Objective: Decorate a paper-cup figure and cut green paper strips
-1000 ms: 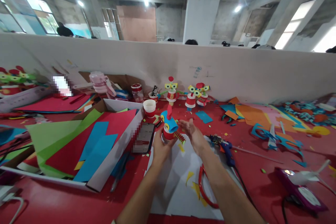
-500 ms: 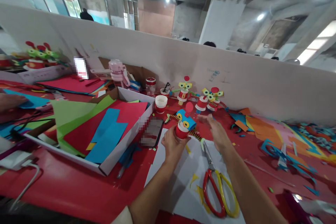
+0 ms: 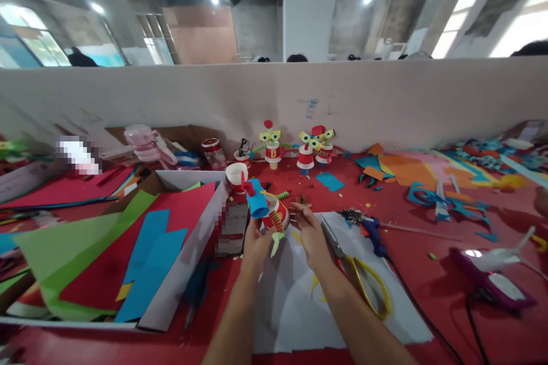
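My left hand is closed around a paper-cup figure. The figure has a red and white cup body, a blue paper head and springy folded-paper arms, and it lies tilted with its head to the left. Just right of its cup base is my right hand, fingers apart and holding nothing; I cannot tell whether they touch the cup. Under both hands are white paper sheets. Scissors with red and yellow handles lie by my right forearm, which partly covers them. A blue glue gun rests beyond them.
Similar figures stand by the back partition. A white box of coloured paper is at left, beside a phone. A white cup stands behind the phone. Paper scraps and a purple power strip lie at right.
The figure has gone from upright to tilted, its base now toward my right hand. My right hand has come down closer to it. The view has swung to the right.
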Demonstrator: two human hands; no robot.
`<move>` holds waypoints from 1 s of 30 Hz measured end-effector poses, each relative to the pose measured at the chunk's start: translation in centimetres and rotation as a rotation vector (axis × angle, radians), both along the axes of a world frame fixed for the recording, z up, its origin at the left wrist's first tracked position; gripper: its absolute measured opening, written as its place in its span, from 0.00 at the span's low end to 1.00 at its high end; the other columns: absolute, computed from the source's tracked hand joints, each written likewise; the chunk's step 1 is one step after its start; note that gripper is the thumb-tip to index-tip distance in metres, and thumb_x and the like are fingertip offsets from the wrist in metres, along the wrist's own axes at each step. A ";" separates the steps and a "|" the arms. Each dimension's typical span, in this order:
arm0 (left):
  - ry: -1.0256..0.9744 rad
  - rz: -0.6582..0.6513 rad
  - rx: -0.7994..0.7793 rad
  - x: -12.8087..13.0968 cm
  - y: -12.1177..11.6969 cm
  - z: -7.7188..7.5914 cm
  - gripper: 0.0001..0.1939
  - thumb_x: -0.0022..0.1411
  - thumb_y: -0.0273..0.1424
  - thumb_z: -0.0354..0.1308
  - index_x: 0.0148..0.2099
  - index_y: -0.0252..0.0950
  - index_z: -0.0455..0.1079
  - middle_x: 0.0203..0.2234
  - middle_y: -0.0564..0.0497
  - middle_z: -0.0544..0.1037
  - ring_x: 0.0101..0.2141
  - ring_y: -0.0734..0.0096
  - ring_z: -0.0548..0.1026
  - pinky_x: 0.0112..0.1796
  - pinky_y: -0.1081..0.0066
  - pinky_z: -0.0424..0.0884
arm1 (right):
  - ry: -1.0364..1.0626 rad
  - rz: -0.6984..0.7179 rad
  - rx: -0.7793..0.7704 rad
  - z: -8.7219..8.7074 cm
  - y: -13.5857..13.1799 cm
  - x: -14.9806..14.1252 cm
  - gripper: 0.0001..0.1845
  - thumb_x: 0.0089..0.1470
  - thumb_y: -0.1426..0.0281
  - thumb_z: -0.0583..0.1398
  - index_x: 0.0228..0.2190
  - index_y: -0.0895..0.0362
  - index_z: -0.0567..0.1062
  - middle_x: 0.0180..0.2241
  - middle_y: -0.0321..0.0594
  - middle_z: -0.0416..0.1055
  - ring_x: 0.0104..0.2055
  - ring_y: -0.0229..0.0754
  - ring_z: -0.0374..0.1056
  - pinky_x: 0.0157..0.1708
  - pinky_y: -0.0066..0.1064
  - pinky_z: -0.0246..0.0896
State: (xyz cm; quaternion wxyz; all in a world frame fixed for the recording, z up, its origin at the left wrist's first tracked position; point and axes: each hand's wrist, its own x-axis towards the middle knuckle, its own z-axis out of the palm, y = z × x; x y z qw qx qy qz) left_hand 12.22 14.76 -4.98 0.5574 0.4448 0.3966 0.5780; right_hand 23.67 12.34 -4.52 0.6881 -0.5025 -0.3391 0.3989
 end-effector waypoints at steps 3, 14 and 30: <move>0.020 -0.025 -0.029 -0.2 0.2 -0.2 0.22 0.41 0.29 0.66 0.43 0.38 0.71 0.41 0.47 0.79 0.45 0.61 0.75 0.47 0.63 0.70 | -0.021 -0.024 0.021 -0.8 -0.2 -0.4 0.15 0.50 0.63 0.59 0.38 0.53 0.79 0.40 0.41 0.79 0.42 0.47 0.72 0.45 0.41 0.65; 0.181 -0.001 0.034 0.0 0.5 -1.3 0.25 0.44 0.30 0.66 0.47 0.39 0.70 0.44 0.48 0.77 0.47 0.62 0.75 0.49 0.64 0.69 | -0.196 -0.028 0.127 -1.2 -0.3 -0.7 0.15 0.54 0.66 0.58 0.42 0.48 0.80 0.43 0.39 0.76 0.47 0.46 0.69 0.49 0.37 0.63; 0.208 0.063 0.031 1.0 -0.1 -0.4 0.25 0.44 0.31 0.66 0.47 0.38 0.68 0.43 0.48 0.77 0.43 0.63 0.75 0.46 0.65 0.70 | -0.139 -0.073 0.125 -3.0 0.7 -0.7 0.13 0.52 0.62 0.59 0.39 0.48 0.80 0.42 0.40 0.78 0.45 0.47 0.72 0.47 0.40 0.66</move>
